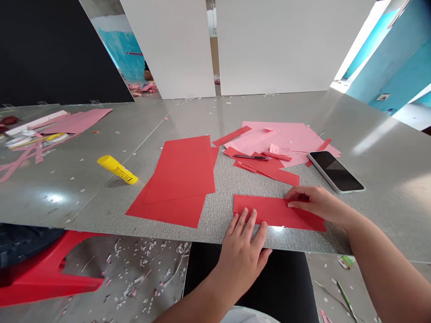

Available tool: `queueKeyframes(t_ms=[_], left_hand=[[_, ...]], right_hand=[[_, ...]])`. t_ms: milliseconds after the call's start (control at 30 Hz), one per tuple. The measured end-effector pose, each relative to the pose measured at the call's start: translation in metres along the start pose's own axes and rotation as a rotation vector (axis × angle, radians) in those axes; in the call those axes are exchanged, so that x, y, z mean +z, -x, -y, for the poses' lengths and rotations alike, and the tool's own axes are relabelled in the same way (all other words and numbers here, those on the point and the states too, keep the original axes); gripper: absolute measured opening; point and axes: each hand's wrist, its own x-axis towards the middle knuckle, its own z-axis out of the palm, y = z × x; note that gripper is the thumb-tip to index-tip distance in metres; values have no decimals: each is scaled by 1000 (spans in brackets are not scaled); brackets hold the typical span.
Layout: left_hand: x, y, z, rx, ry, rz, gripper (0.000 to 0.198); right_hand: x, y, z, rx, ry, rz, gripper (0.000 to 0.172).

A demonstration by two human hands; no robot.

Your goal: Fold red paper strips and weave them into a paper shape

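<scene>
Centrally, a red paper sheet [276, 213] lies beneath both hands: left hand [240, 262] pressed flat on it, fingers [247, 224] spread wide; right hand [313, 202] at its right end, fingers [296, 204] curled and pinching the edge. Just left of the sheet, larger red sheets [178, 179]; beyond it, a black smartphone [336, 171]

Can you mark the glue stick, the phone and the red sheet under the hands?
glue stick [117, 169], head view, on its yellow barrel
phone [336, 172], head view, on its dark screen
red sheet [269, 211], head view, on its middle
</scene>
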Motion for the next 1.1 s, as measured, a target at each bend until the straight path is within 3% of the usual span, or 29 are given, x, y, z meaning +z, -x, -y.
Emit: queueKeyframes(t_ms=[500,800,1100], left_hand=[[-1,-3,0,4,-11,-24,46],[0,-4,1,17,-24,-77,44],[1,-6,2,56,-79,-98,45]], right_hand=[[1,0,-4,0,29,-43,22],[-9,29,-16,93,-43,-155,23],[-6,26,-27,53,-32,-167,21]])
